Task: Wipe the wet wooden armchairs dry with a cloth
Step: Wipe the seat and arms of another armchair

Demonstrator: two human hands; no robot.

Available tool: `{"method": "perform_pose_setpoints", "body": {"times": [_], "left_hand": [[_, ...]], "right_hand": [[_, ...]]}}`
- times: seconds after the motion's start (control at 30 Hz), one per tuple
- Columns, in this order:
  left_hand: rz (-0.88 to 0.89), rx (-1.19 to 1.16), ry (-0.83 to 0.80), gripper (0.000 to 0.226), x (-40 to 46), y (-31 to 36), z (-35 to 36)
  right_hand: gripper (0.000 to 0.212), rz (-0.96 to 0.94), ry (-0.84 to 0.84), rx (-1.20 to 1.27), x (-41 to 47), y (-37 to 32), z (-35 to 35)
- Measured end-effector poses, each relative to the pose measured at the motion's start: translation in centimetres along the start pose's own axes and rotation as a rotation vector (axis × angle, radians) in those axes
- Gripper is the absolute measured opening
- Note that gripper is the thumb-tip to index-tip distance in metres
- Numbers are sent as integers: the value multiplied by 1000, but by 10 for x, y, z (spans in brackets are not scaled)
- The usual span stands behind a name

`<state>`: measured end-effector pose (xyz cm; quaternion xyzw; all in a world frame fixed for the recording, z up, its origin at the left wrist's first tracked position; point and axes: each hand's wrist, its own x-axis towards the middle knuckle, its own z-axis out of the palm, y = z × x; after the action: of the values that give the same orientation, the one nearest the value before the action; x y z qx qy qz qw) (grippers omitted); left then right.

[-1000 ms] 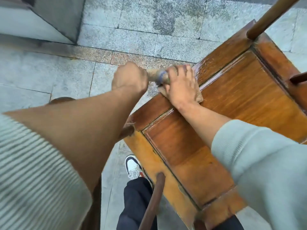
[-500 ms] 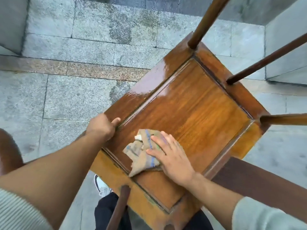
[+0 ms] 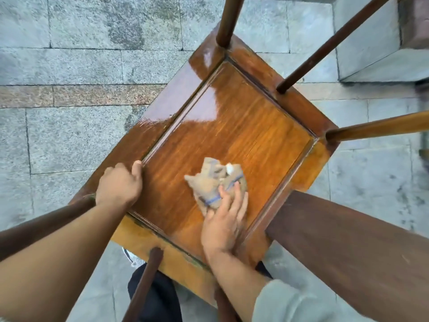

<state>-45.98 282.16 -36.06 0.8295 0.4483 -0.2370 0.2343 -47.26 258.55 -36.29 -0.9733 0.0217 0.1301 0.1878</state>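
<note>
- Stone paving point(image 3: 69, 140) at far left, damp patches visible.
- Left hand point(image 3: 119, 185) on the seat frame's left rail, fingers curled over the edge, thumb at the panel groove; gripping the armchair point(image 3: 243, 126) to steady it.
- Seat panel centre-frame, corner-on to the camera; long axis running from near-left to far-right.
- Cloth point(image 3: 216, 182) crumpled on the near half of the panel, just ahead of the right hand.
- Right hand point(image 3: 224, 223) flat on the cloth's near edge, fingers straight and pressing down, not curled round it.
- Key relation: glossy sheen on the far-left part of the panel and the far-left rail, probably water. Up and left from the cloth, well apart from it.
- Likely next: push cloth forward along the grain toward that sheen. Right hand nearer; left only bracing.
- Uprights and rails at right, plus dark plank point(image 3: 348, 247): no wetness discernible there.
</note>
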Motion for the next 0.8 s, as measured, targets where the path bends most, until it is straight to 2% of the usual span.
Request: {"method": "perform_pose_setpoints", "body": {"times": [0.07,0.13,0.23,0.3,0.37,0.47,0.57,0.67,0.8], "left_hand": [[5,13,18,64,-6,4,-2],[0,41,-4,62,-10,7,-4],[29,64,-65,57,-15,11,-5],[48,87,-84,51,-20,16,-6],[115,194,-75,43,-30,20,-9],[359,415,-28,35,-48,22,-10],[548,558,-53,57,-63,24,5],[612,562,-116,80,-69,34,26],[691,596,-91,88,-71,45,51]], "right_hand": [[65,-324,-205,-96,-46,-1,8],[53,-571,-349,-145,-63,4,10],[61,-795,-502,-198,-40,8,-4],[63,-916,-543,-299,-9,16,-17],[59,-767,-548,-420,5,32,-35],[62,-246,-505,-435,-15,64,-59],[60,83,-464,-297,-22,74,-65],[62,122,-443,-363,-7,58,-57],[68,-60,-387,-424,36,36,-56]]}}
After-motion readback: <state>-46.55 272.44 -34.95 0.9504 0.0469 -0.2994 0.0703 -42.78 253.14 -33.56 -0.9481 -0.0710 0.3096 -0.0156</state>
